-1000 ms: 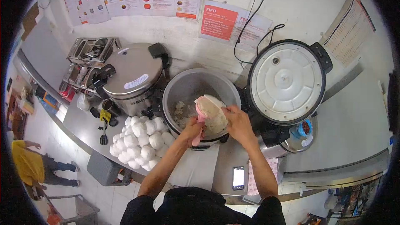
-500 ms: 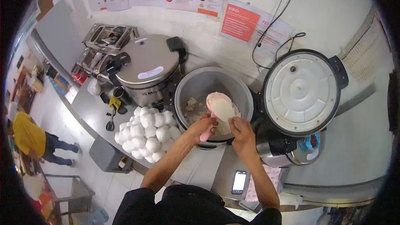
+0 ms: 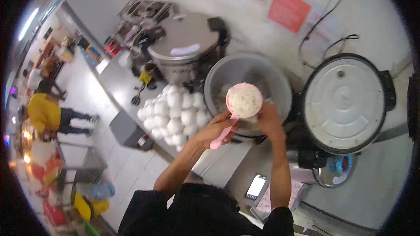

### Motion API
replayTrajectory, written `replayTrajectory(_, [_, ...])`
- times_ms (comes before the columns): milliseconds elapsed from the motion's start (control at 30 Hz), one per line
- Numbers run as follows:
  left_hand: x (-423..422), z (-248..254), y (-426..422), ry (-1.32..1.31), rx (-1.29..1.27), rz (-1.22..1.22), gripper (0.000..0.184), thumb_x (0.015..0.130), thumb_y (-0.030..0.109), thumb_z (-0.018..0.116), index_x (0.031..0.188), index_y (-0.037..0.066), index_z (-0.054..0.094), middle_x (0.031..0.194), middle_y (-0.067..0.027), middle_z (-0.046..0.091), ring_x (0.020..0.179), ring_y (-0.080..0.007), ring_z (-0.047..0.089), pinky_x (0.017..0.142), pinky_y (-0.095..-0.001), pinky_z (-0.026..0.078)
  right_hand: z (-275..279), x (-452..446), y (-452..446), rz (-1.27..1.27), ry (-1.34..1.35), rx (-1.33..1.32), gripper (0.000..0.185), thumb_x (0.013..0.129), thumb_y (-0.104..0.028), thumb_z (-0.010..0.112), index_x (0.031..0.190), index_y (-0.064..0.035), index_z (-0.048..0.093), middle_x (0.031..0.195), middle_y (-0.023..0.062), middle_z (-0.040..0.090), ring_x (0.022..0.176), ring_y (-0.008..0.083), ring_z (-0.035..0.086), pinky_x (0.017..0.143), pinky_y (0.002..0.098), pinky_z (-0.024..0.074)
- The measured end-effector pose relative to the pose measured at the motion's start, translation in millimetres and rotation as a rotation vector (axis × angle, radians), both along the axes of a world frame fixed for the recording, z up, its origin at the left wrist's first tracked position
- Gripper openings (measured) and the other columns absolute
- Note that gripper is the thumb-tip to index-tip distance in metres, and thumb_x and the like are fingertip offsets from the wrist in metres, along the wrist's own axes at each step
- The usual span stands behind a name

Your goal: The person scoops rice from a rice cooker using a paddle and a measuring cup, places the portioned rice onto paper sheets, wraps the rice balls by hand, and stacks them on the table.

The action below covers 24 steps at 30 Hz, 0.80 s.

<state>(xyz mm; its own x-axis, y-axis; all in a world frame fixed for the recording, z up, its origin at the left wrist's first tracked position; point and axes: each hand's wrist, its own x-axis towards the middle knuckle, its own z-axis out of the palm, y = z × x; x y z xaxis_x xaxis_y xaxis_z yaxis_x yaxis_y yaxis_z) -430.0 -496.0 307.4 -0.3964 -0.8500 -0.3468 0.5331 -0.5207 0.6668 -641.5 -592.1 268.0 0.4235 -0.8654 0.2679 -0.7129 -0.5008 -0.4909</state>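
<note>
My left hand [image 3: 217, 130] is wrapped round the handle of a pink scoop [image 3: 224, 134], whose round cup is full of white rice [image 3: 245, 100]. The scoop is over the front part of an open cooker pot [image 3: 280, 72], with some rice visible inside it. Beside the cup, my right hand [image 3: 267, 120] is over the pot's front right, blurred; its fingers are partly hidden, and the paddle it held earlier cannot be made out clearly. White wrapped bundles [image 3: 175, 116] are piled left of the pot.
A closed cooker [image 3: 186, 37] stands at the back left. The raised lid [image 3: 345, 104] is right of the pot. A phone [image 3: 256, 186] and patterned paper [image 3: 280, 196] lie near the front edge. Another person in yellow [image 3: 43, 113] is far left.
The view has turned, shifting the scene rightward. The scoop's cup now faces up, filled with rice, and the pale paddle no longer lies across it. My right hand has moved beside the cup.
</note>
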Motion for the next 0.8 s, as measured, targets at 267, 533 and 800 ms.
replayTrajectory(267, [31, -50, 131, -0.084, 0.036, -0.188, 0.023, 0.099, 0.024, 0.047, 0.113, 0.006, 0.047, 0.08, -0.0044, 0.053, 0.048, -0.0055, 0.046, 0.04, -0.0201, 0.039, -76, 6, 189, -0.149, -1.124, 0.939, 0.03, 0.091, -0.026, 0.063, 0.106, -0.0002, 0.061, 0.09, 0.0109, 0.066, 0.077, 0.0191, 0.064, 0.071, 0.032, 0.0536])
replayTrajectory(533, [-10, -152, 202, -0.462, -0.286, -0.305, 0.03, 0.097, 0.024, 0.051, 0.117, 0.001, 0.051, 0.092, -0.0119, 0.063, 0.074, -0.0247, 0.062, 0.068, -0.0342, 0.051, -145, 74, 311, -0.557, -1.965, 1.014, 0.053, 0.096, -0.038, 0.043, 0.129, 0.0029, 0.044, 0.107, 0.0195, 0.059, 0.091, 0.032, 0.062, 0.074, 0.0403, 0.0557])
replayTrajectory(800, [56, -239, 237, -1.112, -0.239, -0.411, 0.039, 0.081, 0.027, 0.067, 0.107, 0.0, 0.058, 0.094, -0.0209, 0.064, 0.087, -0.0385, 0.063, 0.075, -0.0464, 0.048, -209, 90, 265, -0.676, -0.667, 0.459, 0.036, 0.084, -0.028, 0.071, 0.108, -0.006, 0.055, 0.087, 0.0093, 0.057, 0.074, 0.0246, 0.055, 0.065, 0.0396, 0.0474])
